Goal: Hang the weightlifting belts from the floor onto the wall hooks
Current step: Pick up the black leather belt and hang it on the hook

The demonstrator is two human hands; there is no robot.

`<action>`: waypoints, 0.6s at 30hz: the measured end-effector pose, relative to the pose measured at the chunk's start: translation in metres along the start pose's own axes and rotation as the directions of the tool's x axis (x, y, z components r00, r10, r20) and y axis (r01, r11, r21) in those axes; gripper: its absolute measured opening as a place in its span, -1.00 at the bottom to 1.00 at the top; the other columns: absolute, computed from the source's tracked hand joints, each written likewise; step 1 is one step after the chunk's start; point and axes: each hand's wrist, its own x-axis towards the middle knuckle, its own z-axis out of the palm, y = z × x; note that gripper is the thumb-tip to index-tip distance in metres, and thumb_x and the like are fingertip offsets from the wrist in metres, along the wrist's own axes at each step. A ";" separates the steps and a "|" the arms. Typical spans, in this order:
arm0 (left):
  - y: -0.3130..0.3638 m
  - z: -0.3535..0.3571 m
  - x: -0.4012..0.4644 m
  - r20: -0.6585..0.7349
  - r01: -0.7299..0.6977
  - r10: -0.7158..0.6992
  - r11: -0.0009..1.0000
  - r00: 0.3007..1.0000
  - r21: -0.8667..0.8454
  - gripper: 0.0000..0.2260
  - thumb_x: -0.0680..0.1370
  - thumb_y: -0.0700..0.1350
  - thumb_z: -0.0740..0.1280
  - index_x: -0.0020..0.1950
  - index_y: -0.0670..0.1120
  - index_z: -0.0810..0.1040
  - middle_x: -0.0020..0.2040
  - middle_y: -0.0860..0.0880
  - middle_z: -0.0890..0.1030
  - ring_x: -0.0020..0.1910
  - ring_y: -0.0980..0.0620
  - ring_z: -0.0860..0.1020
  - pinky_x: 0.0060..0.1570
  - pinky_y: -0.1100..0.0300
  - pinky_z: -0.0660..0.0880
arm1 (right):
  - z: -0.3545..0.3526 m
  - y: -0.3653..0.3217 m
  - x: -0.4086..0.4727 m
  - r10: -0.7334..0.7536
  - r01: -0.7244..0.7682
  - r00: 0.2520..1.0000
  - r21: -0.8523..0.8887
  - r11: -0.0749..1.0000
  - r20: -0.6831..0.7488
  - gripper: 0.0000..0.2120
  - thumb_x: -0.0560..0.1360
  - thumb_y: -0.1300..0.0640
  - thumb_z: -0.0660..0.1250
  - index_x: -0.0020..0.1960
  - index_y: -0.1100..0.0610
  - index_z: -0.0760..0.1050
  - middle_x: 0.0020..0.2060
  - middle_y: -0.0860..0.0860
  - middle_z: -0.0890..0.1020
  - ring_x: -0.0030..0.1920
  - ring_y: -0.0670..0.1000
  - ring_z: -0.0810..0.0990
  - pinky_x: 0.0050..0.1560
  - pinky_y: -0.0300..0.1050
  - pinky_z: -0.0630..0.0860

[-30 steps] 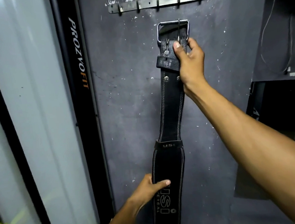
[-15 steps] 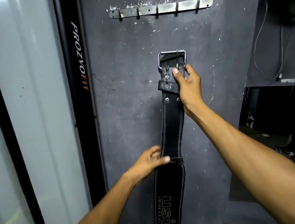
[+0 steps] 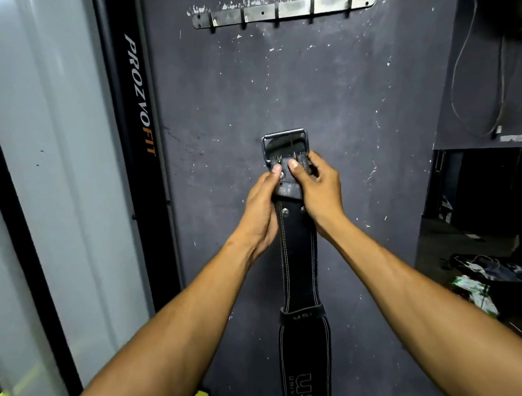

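Head view: belt [image 3: 298, 257] gripped between left hand [image 3: 262, 211] and right hand [image 3: 318, 190].

One head-worn, wide-angle view facing a dark wall at close range.

The camera looks forward and slightly down along both outstretched forearms toward the wall [image 3: 371, 101]. The hook rail [image 3: 282, 9] sits near the top edge, the belt [image 3: 298, 257] runs off the bottom, and a pale panel [image 3: 49, 183] fills the left side. No second view exists to overlap.
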 end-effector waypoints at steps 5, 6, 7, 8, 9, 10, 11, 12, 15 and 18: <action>-0.003 0.000 0.010 -0.158 -0.087 0.101 0.992 0.982 0.095 -0.74 0.71 -0.20 0.21 0.22 -0.38 0.55 0.14 -0.41 0.62 0.01 -0.23 0.64 0.21 -0.15 0.56 | -0.001 0.006 -0.018 0.055 -0.056 0.998 0.085 0.995 0.013 -0.67 0.60 0.02 0.37 0.34 0.06 0.56 0.10 0.11 0.73 0.10 0.02 0.70 0.28 0.13 0.61; -0.003 -0.001 0.011 -0.155 -0.098 0.112 0.990 0.982 0.098 -0.74 0.71 -0.20 0.21 0.20 -0.37 0.56 0.09 -0.39 0.66 -0.03 -0.21 0.66 0.17 -0.12 0.59 | -0.005 0.008 -0.025 0.075 -0.078 0.997 0.134 0.988 0.032 -0.62 0.60 -0.01 0.37 0.39 0.01 0.51 0.10 0.11 0.71 0.09 -0.03 0.70 0.22 0.00 0.64; -0.001 -0.001 0.011 -0.155 -0.109 0.126 0.988 0.980 0.110 -0.77 0.70 -0.20 0.22 0.15 -0.34 0.59 -0.01 -0.30 0.70 -0.12 -0.14 0.69 0.07 -0.04 0.63 | -0.010 0.014 -0.036 0.086 -0.097 0.994 0.169 0.981 0.068 -0.60 0.60 0.01 0.38 0.41 -0.03 0.47 0.09 0.06 0.70 0.08 -0.09 0.69 0.16 -0.14 0.63; 0.001 0.000 0.013 -0.153 -0.122 0.140 0.985 0.978 0.125 -0.79 0.70 -0.21 0.23 0.10 -0.30 0.61 -0.12 -0.21 0.73 -0.21 -0.05 0.70 -0.05 0.06 0.65 | -0.013 0.021 -0.049 0.101 -0.119 0.988 0.162 0.980 0.120 -0.63 0.60 0.06 0.40 0.39 0.00 0.47 0.10 0.03 0.71 0.08 -0.10 0.70 0.14 -0.19 0.61; 0.004 0.000 0.017 -0.150 -0.133 0.152 0.982 0.977 0.131 -0.80 0.69 -0.21 0.23 0.08 -0.28 0.61 -0.17 -0.15 0.72 -0.28 0.01 0.68 -0.13 0.12 0.65 | -0.015 0.030 -0.063 0.136 -0.160 0.974 0.123 0.979 0.179 -0.70 0.61 0.12 0.41 0.32 0.07 0.51 0.07 0.05 0.73 0.07 -0.04 0.72 0.13 -0.15 0.62; 0.006 0.003 0.019 -0.151 -0.137 0.157 0.981 0.976 0.136 -0.81 0.69 -0.20 0.24 0.09 -0.28 0.60 -0.18 -0.16 0.71 -0.31 0.02 0.66 -0.18 0.15 0.64 | -0.016 0.036 -0.076 0.187 -0.211 0.958 0.095 0.973 0.216 -0.82 0.61 0.15 0.41 0.21 0.13 0.57 -0.01 0.12 0.76 0.00 0.08 0.76 0.06 -0.06 0.66; 0.009 0.005 0.020 -0.151 -0.139 0.159 0.981 0.976 0.133 -0.81 0.69 -0.20 0.24 0.11 -0.29 0.59 -0.16 -0.19 0.68 -0.31 0.01 0.64 -0.19 0.16 0.63 | -0.015 0.039 -0.085 0.230 -0.259 0.948 0.113 0.959 0.221 -0.91 0.62 0.16 0.41 0.10 0.16 0.60 -0.13 0.17 0.77 -0.11 0.17 0.78 -0.04 0.02 0.70; 0.010 0.008 0.020 -0.147 -0.144 0.162 0.981 0.976 0.127 -0.81 0.69 -0.19 0.24 0.12 -0.29 0.58 -0.13 -0.22 0.65 -0.30 0.00 0.63 -0.19 0.15 0.61 | -0.013 0.041 -0.088 0.248 -0.279 0.948 0.142 0.950 0.198 -0.94 0.62 0.17 0.40 0.03 0.17 0.61 -0.22 0.19 0.76 -0.19 0.20 0.78 -0.13 0.04 0.71; 0.012 0.012 0.020 -0.115 -0.160 0.176 0.978 0.978 0.133 -0.80 0.69 -0.19 0.24 0.14 -0.30 0.57 -0.12 -0.23 0.63 -0.27 -0.04 0.61 -0.14 0.12 0.59 | -0.012 0.040 -0.086 0.252 -0.300 0.945 0.241 0.923 0.209 -0.91 0.62 0.17 0.40 0.06 0.19 0.62 -0.19 0.21 0.77 -0.19 0.18 0.78 -0.11 0.04 0.73; 0.022 0.012 0.026 -0.082 -0.185 0.196 0.975 0.977 0.124 -0.80 0.69 -0.20 0.25 0.09 -0.30 0.61 -0.20 -0.15 0.72 -0.32 0.01 0.67 -0.17 0.12 0.64 | -0.028 0.059 -0.108 0.317 -0.372 0.869 0.078 0.925 0.380 -0.75 0.58 0.13 0.46 0.20 0.23 0.64 0.03 0.09 0.78 0.05 0.07 0.76 0.14 0.04 0.68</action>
